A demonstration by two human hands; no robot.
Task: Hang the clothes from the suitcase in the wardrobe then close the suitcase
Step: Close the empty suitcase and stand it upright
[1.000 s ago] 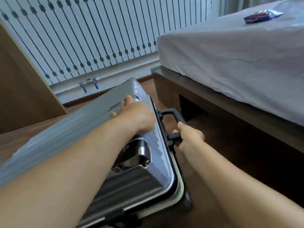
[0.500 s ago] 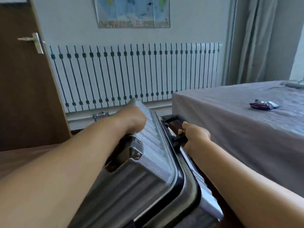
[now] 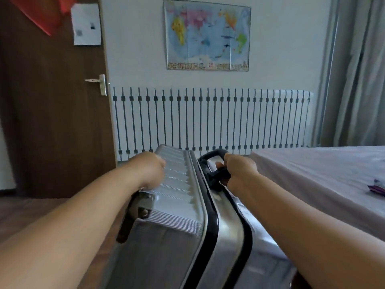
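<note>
From the head view, the suitcase point(image 3: 177, 205) stands on its edge on the floor, beside the bed's point(image 3: 312, 174) near corner. Its two halves look shut, so I cannot see inside. The right hand point(image 3: 239, 170) grips the black handle point(image 3: 212, 157). The left hand point(image 3: 150, 167) rests on the ribbed side; its fingers are hidden. I think lifting slowly with both hands keeps it steady.

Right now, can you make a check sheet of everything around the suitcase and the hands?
Surface: brown wooden floor.
Job's things: silver suitcase, shells together, tilted on edge; no clothes seen.
Clutter: a wrapped packet on the bed.
Hands: left hand on the ribbed shell, fingers hidden; right hand grips the black handle.
Cables: nothing seen.
Surroundings: white radiator, world map, brown door, grey curtain.
</note>
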